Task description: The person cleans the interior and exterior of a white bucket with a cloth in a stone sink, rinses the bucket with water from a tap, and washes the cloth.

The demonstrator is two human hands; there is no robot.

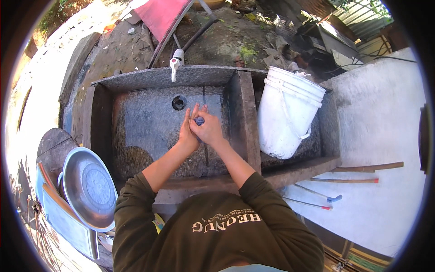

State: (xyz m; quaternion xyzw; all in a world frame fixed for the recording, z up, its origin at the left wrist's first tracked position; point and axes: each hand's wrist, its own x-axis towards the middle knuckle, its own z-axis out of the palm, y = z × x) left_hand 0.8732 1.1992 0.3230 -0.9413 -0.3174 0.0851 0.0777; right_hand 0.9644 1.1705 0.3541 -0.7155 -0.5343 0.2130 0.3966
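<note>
My left hand (pixel 186 133) is over the stone sink (pixel 149 111), its fingers stretched away from me. Against its palm, my right hand (pixel 211 128) grips a small dark bluish lump (pixel 199 121) with curled fingers. The lump is partly covered, so its kind is unclear. Beyond the fingertips is the round drain hole (pixel 179 103) in the wet sink floor. A white-bodied tap (pixel 175 68) stands over the far rim, and no running water shows beneath it.
A white bucket (pixel 285 120) leans in the right compartment, past a stone divider (pixel 249 113). At the left stands a tilted metal basin (pixel 97 186). Thin sticks, one with a blue end (pixel 334 198), lie on the pale slab (pixel 376 122) at the right.
</note>
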